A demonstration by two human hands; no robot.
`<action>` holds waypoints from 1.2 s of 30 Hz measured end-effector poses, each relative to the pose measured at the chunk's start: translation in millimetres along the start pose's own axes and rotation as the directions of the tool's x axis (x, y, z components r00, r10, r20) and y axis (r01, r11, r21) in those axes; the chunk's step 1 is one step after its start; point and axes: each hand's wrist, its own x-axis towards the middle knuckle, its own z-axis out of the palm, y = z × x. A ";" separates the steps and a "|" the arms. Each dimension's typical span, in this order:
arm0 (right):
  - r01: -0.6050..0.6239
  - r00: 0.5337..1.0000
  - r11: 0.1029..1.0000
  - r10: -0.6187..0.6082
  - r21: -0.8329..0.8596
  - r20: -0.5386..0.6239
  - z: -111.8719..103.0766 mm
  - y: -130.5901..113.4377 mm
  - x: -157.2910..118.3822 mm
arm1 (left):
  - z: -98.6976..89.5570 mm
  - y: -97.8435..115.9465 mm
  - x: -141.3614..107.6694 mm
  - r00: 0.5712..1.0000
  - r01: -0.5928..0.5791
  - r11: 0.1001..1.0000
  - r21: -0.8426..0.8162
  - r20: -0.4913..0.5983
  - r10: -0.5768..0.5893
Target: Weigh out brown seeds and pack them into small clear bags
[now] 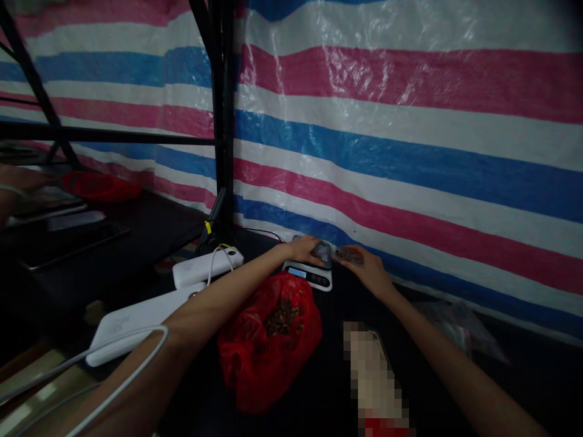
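Note:
My left hand (304, 249) reaches over the platform of a small white digital scale (310, 276) with a lit display. Its fingers curl down beside a dark, glossy, see-through item (323, 255) on the platform; what they grip is unclear. Just right of the scale, my right hand (370, 272) pinches a small clear plastic bag (345, 254) with brown bits inside. Nearer to me, below my left forearm, a red plastic bag (268, 364) lies opened out. Small brown dried pieces (283, 317) are heaped in it.
Two white power banks (200, 269) with cables lie left of my left forearm. Clear plastic bags (460, 328) lie beyond my right forearm. A pixelated object (376, 376) is in front. Striped sheeting (410, 145) hangs behind a black post (223, 121). Another person's hand (22, 182) is far left.

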 end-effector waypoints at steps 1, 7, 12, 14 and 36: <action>0.017 1.000 0.999 -0.017 -0.036 0.008 1.6 4.1 4.5 | 4.6 -3.9 3.9 1.000 0.008 0.999 -0.035 -0.005 -0.009; 0.159 0.986 0.974 -0.148 -0.164 0.076 2.3 1.1 19.0 | 11.5 -8.9 2.6 0.979 -0.106 0.967 -0.233 -0.195 0.060; 0.246 0.966 0.937 -0.214 -0.250 0.147 -1.3 -8.9 22.2 | 11.6 -5.2 1.2 0.966 -0.103 0.973 -0.206 -0.253 0.049; 0.278 0.957 0.924 -0.241 -0.261 0.164 -0.7 -8.9 21.3 | 12.6 -4.8 0.7 0.967 -0.090 0.970 -0.226 -0.252 0.031; 0.529 0.809 0.370 -0.491 -0.763 0.323 -37.6 -102.9 9.3 | -12.5 -17.3 -3.3 0.966 -0.071 0.603 -0.795 -0.204 -0.156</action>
